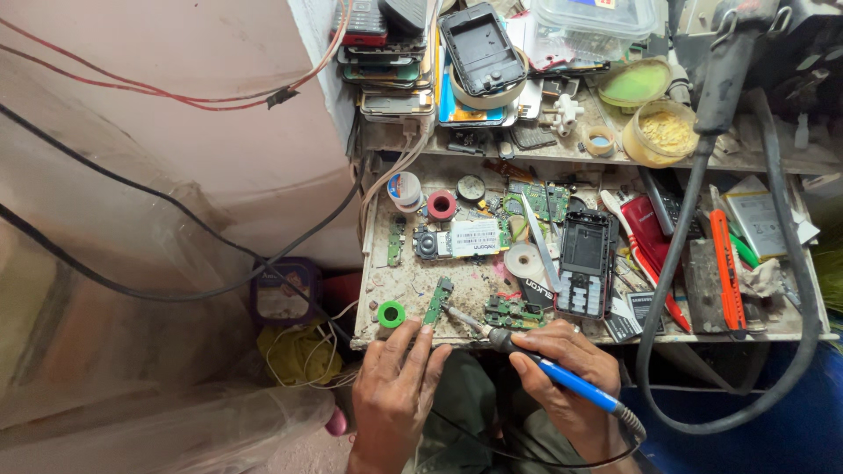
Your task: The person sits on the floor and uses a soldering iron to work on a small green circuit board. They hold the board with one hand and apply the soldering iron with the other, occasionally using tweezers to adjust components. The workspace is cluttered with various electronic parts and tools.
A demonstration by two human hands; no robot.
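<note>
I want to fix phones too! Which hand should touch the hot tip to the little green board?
Right, probably. The right hand grips the blue-handled soldering iron, its tip near the small green circuit board. The left hand rests its fingers at that board's lower end.

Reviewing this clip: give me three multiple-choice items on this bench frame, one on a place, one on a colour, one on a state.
1. Where does the green solder spool lie?
A. Left of the small circuit board
B. On the upper shelf
C. Under the orange knife

2. What colour is the soldering iron handle?
A. Red
B. Blue
C. Yellow

3. What is the left hand doing?
A. Hanging off the bench
B. Gripping the black hose
C. Steadying the small circuit board with its fingertips

Answers: 1 A, the spool sits just left of the board at the bench edge. 2 B, the grip in the right hand is blue. 3 C, its fingers reach to the board's lower end.
</note>
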